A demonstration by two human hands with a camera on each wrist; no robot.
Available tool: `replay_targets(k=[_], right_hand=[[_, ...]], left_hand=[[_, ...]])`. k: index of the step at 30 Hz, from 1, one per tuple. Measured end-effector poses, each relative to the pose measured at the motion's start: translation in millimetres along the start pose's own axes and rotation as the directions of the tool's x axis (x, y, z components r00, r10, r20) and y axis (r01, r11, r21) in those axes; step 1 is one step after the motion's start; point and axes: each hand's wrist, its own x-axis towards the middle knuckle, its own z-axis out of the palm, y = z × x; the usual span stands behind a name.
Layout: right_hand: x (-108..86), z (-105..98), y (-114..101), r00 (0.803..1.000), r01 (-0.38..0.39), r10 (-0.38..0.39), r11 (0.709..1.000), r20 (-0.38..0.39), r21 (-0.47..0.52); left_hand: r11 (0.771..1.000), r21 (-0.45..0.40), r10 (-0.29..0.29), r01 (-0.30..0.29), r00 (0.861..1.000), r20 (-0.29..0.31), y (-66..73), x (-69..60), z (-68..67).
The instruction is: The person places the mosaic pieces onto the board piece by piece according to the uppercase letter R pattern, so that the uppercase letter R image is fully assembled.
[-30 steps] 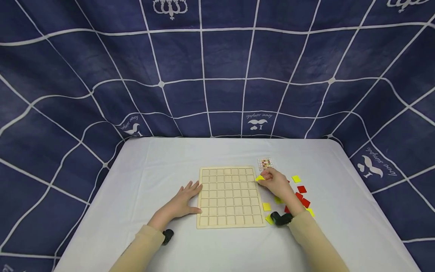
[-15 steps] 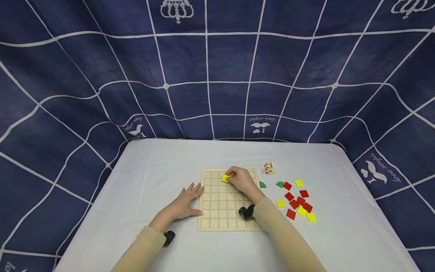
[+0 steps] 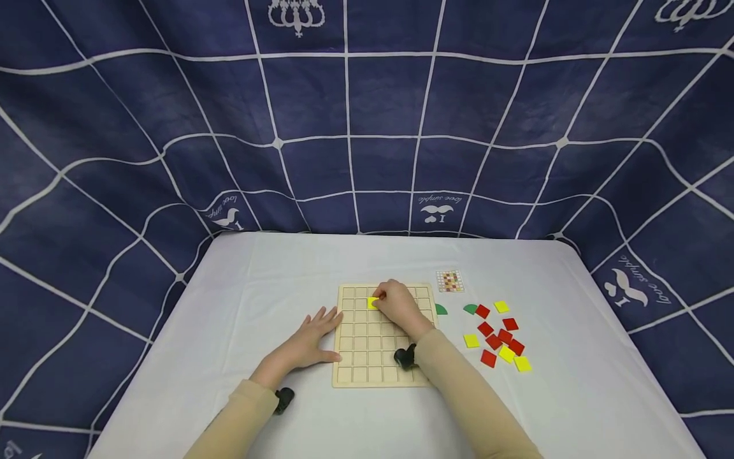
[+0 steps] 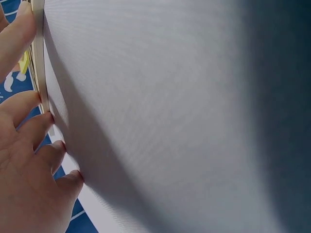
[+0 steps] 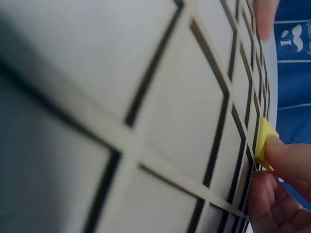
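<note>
A pale wooden grid board point(image 3: 367, 344) lies on the table. My right hand point(image 3: 398, 307) is over its upper part and pinches a yellow square tile point(image 3: 372, 303) at a cell in the second row. In the right wrist view the thumb and fingers of that hand point(image 5: 282, 179) hold the yellow tile point(image 5: 265, 141) tilted against the grid. My left hand point(image 3: 306, 341) rests with spread fingers on the board's left edge; in the left wrist view the fingertips of the hand point(image 4: 34, 165) lie along that edge.
Right of the board lie several red tiles point(image 3: 489, 358), several yellow tiles point(image 3: 471, 340) and two green rounded pieces point(image 3: 470, 309). A small printed pattern card point(image 3: 450, 281) lies beyond the board's upper right corner. A blue curtain point(image 3: 378, 159) hangs behind the white table point(image 3: 287, 268).
My right hand has carried the yellow tile from the board's right edge leftward onto the grid, lowering it at a cell. My left hand has stayed at the left edge.
</note>
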Motion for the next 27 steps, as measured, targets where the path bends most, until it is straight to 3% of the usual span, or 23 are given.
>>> replay_targets(k=[8,12,15,20,27], right_hand=[[-3.9,3,-1,0.999,0.029,-0.030,0.999,-0.016,-0.045],[-10.2,-8,1,0.999,0.041,-0.040,0.999,-0.026,0.025],[-15.9,-24,7,0.999,0.006,-0.003,0.994,-0.032,0.108],[-26.6,-61,33,0.997,-0.054,0.060,0.987,-0.039,0.154],[-51.2,-104,87,0.972,-0.200,0.206,0.978,-0.111,0.065]], left_hand=[[1.000,0.009,-0.007,0.007,1.000,-0.004,-1.1,0.4,1.6],[1.000,0.017,-0.008,0.008,1.000,-0.006,-0.8,1.4,0.9],[1.000,0.016,-0.001,0.001,1.000,-0.006,-1.0,1.5,-0.6],[1.000,0.014,0.002,-0.002,1.000,-0.012,-2.0,1.2,-3.4],[1.000,0.005,0.004,-0.004,1.000,0.003,-4.3,1.3,0.0]])
